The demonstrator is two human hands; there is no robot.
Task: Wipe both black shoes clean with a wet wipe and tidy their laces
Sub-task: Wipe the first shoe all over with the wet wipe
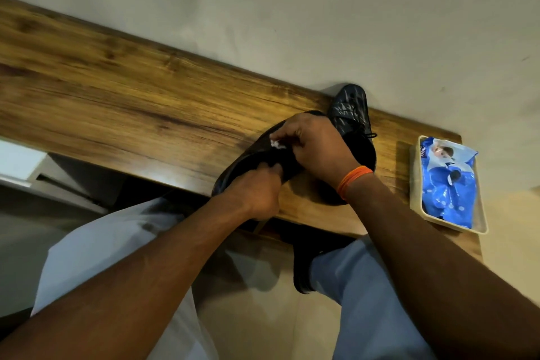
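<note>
While the left hand grips the near black shoe at the surface's near edge, the right hand pinches a wet wipe against its upper. Wiping appears underway; the far shoe and laces seemingly remain.

A single head-worn, wide-angle view is given, directed forward and steeply downward from close above the wooden table. The frame is tilted, so that the table runs diagonally. The wall is seen at the far side, the forearms and lap at the near edge.
</note>
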